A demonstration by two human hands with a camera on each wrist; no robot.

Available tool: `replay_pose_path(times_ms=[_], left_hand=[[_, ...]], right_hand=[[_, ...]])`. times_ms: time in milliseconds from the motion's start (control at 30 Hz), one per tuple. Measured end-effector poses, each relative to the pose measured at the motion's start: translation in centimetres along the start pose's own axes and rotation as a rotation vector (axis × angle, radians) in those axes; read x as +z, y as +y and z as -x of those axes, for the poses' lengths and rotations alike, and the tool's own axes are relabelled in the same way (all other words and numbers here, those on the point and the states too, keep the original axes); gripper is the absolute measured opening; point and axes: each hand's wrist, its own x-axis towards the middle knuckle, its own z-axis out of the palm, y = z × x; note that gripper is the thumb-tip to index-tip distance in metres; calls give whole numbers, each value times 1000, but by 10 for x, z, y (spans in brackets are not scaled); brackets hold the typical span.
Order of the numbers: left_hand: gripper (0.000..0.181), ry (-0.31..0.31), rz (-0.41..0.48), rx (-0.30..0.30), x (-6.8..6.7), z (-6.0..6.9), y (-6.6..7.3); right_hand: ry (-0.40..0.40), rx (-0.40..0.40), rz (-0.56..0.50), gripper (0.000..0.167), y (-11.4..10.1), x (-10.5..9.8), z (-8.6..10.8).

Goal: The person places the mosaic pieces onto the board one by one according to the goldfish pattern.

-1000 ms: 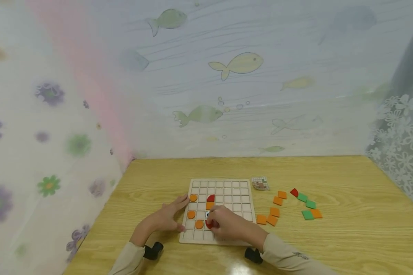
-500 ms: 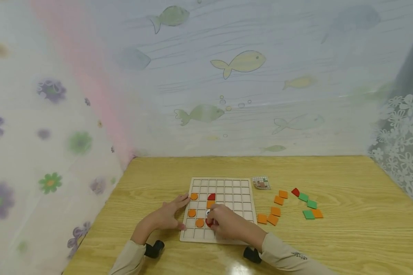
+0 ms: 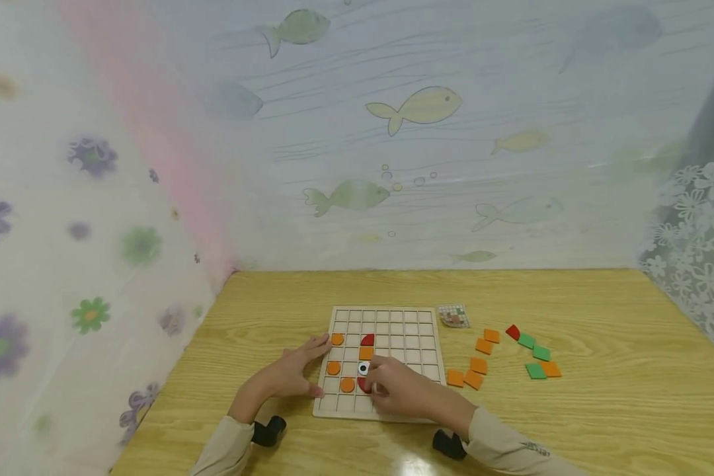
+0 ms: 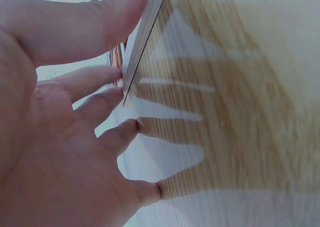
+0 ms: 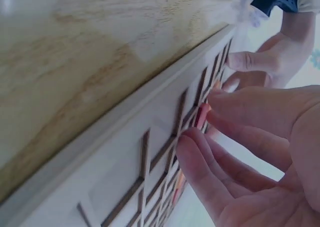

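Red quarter-circle tile (image 3: 362, 384), low centre of the frame: my right hand (image 3: 403, 391) pinches it narrowly, just below the eye tile (image 3: 363, 368). My left hand (image 3: 287, 374), fingers spread wide, touches the grid board's (image 3: 396, 343) left edge; light pressure there should stop sliding while I square the tile's corner and press evenly. Right of centre, the pattern card (image 3: 453, 316) lies on the tabletop (image 3: 274, 297).

A: anyone make out the little card (image 3: 454, 316)? print's too tiny for me
B: nope. right grip (image 3: 401, 390) covers part of the red piece (image 3: 363, 385) too, and the sleeve lettering (image 3: 535, 449) is a blur
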Motion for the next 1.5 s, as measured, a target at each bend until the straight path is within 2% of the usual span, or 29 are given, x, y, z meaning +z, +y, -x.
replay_pose_path(times_ms=[133,300,600,833,1167,1500], left_hand=[[84,-5,6,11,0,0,-1],[84,-10,1,-4,0,0,-2],[83,-18,11,0,0,0,-1],[84,-21,10,1,-1,0,-1],[85,-11,13,15,1,0,-1],[84,-3,17,18,0,0,-3]], right_hand=[[-26,-1,-1,13,-2,-4,7],[-34,5,15,14,-1,-11,18],[75,25,-64,12,17,-29,48],[91,70,-107,13,33,-42,69],[146,78,-22,16,52,-46,90],[157,133,32,20,65,-46,101]])
